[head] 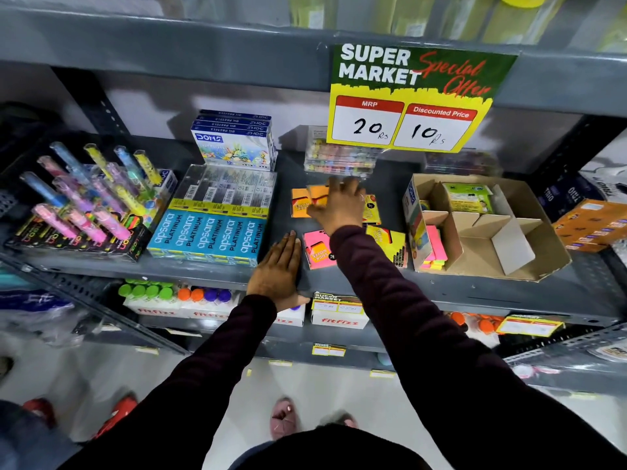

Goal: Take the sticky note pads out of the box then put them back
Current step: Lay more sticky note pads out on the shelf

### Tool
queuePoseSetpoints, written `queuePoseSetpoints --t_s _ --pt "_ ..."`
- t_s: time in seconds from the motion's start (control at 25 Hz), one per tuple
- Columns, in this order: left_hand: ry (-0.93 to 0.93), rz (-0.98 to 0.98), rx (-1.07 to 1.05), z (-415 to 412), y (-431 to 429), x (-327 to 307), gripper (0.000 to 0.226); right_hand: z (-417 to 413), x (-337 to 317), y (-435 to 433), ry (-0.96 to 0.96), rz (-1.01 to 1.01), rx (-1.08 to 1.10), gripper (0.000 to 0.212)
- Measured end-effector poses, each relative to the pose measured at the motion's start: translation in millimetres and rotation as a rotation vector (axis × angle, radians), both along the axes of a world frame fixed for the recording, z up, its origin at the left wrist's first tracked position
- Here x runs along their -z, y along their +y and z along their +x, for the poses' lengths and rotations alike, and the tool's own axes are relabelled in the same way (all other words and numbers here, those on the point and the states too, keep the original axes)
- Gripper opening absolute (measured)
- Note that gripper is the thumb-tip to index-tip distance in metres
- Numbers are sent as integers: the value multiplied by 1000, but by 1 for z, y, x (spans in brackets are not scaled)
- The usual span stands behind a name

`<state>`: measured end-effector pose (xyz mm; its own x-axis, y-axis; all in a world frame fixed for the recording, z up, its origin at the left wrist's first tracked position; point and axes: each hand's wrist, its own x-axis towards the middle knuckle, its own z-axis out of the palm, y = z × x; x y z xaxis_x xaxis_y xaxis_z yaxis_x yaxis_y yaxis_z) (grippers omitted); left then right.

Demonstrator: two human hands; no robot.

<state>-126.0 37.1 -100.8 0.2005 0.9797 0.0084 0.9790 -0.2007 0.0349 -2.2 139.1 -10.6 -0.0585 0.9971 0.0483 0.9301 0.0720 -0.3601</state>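
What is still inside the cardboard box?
The cardboard box holds a green-labelled pack at the back and a pink and yellow stack in its left compartment. The dividers hide parts of the floor.

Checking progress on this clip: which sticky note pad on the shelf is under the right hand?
The orange sticky note pad at the back; the right hand lies over it. The pink pad and yellow pad lie nearer, untouched.

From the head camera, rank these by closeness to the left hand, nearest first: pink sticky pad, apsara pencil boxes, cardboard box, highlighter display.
1. Pink sticky pad: just right of the left hand; apsara pencil boxes, just left, are too close to call.
2. Cardboard box: far right on the shelf.
3. Highlighter display: far left, about as distant as the box.
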Motion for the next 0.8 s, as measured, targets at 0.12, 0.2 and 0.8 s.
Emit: queuePoseSetpoints --t_s 0.12,0.2,0.8 --pt "38 13 -5 2 0 1 94 -29 7 18 2 -25 -37 68" --pt "49 -10 0 2 0 -1 105 -37 17 23 -32 -119 -43 65" --pt "-67 20 5 -2 -2 -3 117 71 22 -44 -99 -256 299 73"
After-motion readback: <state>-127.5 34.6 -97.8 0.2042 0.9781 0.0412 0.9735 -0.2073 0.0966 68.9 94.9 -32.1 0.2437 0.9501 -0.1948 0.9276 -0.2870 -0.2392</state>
